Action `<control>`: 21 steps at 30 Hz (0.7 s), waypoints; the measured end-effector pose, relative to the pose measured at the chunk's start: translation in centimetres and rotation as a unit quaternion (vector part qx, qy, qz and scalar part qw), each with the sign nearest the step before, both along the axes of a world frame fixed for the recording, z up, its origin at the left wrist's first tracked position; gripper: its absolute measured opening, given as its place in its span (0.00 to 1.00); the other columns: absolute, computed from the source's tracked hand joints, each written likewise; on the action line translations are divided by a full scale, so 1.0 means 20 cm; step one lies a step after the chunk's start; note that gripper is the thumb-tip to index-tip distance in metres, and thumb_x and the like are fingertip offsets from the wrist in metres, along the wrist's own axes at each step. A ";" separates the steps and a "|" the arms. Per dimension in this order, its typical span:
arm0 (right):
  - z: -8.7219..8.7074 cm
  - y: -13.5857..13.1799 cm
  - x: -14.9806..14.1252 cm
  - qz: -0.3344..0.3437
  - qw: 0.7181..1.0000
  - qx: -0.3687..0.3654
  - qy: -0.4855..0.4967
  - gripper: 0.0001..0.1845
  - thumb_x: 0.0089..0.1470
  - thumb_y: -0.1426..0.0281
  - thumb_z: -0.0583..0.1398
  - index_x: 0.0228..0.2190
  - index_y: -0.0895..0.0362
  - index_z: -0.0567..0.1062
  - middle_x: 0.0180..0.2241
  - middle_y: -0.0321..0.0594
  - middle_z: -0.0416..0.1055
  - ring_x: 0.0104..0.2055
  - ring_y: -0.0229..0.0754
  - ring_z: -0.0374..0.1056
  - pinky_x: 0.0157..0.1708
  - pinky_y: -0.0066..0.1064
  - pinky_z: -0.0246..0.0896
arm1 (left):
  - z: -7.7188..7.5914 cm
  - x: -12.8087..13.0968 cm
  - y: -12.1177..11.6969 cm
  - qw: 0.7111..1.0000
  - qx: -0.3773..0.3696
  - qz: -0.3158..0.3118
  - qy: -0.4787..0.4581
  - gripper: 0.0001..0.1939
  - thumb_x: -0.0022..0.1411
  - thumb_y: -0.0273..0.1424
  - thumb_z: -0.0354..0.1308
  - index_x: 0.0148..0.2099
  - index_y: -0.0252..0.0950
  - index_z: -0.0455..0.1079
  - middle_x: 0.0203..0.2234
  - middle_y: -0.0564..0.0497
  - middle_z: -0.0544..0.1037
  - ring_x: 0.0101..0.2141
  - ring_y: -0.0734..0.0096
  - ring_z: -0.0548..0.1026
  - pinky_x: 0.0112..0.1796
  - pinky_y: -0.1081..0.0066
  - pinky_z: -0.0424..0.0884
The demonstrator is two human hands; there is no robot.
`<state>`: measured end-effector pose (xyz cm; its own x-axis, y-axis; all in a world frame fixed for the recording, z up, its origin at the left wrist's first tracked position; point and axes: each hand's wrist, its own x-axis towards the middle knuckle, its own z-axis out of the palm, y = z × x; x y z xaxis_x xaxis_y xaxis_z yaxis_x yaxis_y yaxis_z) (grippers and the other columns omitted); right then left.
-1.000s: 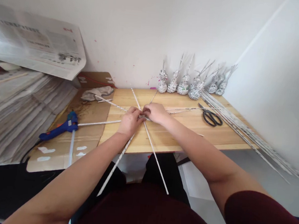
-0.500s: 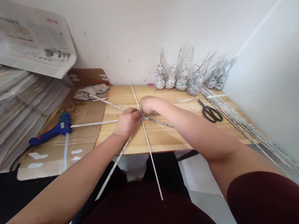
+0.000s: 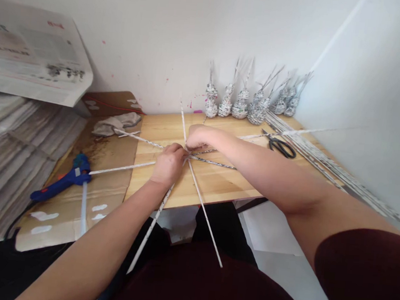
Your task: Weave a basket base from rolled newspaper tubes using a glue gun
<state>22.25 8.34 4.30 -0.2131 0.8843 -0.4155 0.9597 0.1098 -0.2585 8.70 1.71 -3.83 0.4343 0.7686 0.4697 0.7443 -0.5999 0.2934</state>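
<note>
Several rolled newspaper sticks [image 3: 200, 197] spread like spokes from a centre on the wooden board [image 3: 147, 182]. My left hand [image 3: 171, 163] is closed on the crossing of these sticks, its fingertips at the hub. Just beyond it on the right, my right hand [image 3: 198, 138] is bent down with curled fingers beside the hub. A long paper stick [image 3: 308, 131] runs from near the right hand out over the scissors, its far end blurred. The right fingers are partly hidden by the hand's back, and they appear to pinch a paper stick. The hub lies mostly behind the fingers.
Black scissors [image 3: 281, 146] and a bundle of paper sticks [image 3: 321, 159] lie at right. Several woven paper gourd shapes [image 3: 240, 106] line the wall. On the left are a blue glue gun [image 3: 64, 182], cardboard [image 3: 110, 202], a cloth [image 3: 112, 122] and stacked newspapers [image 3: 22, 161].
My right hand has turned over at the hub, its wrist now bent. The long stick at right has swung outward, past the scissors. My left hand keeps its hold while the view shifts slightly.
</note>
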 end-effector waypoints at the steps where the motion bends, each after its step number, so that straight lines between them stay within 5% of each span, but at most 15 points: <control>1: 0.00 -0.01 0.01 -0.001 1.000 -0.015 -0.023 0.03 0.43 0.75 0.65 0.24 0.63 0.79 0.18 0.42 0.70 0.28 0.47 0.72 0.26 0.31 0.64 | 0.00 0.00 0.00 1.000 -0.004 0.000 -0.007 0.12 0.65 0.30 0.52 0.37 0.36 0.77 0.37 0.44 0.77 0.40 0.61 0.75 0.44 0.64 0.73; 7: 0.01 -0.11 0.07 -0.041 0.999 -0.020 0.006 0.08 0.48 0.70 0.65 0.26 0.65 0.79 0.14 0.38 0.67 0.20 0.40 0.66 0.23 0.29 0.63 | 0.03 -0.03 0.05 0.986 -0.110 0.068 -0.108 0.10 0.59 0.31 0.58 0.41 0.35 0.77 0.38 0.46 0.79 0.35 0.66 0.77 0.42 0.67 0.74; 12: 0.01 -0.15 0.05 -0.113 0.992 -0.014 0.057 0.09 0.50 0.72 0.65 0.33 0.67 0.79 0.15 0.36 0.67 0.18 0.37 0.64 0.21 0.28 0.62 | 0.13 0.01 0.15 0.954 -0.258 0.145 -0.040 0.14 0.63 0.35 0.55 0.41 0.36 0.80 0.30 0.46 0.82 0.35 0.63 0.79 0.38 0.70 0.71; 21: 0.01 -0.13 0.04 -0.112 0.992 -0.019 0.047 0.12 0.44 0.69 0.70 0.30 0.64 0.79 0.16 0.36 0.68 0.17 0.36 0.62 0.18 0.27 0.58 | 0.16 0.06 0.16 0.936 -0.298 0.176 -0.060 0.13 0.58 0.35 0.59 0.40 0.35 0.81 0.31 0.46 0.83 0.34 0.64 0.79 0.35 0.71 0.69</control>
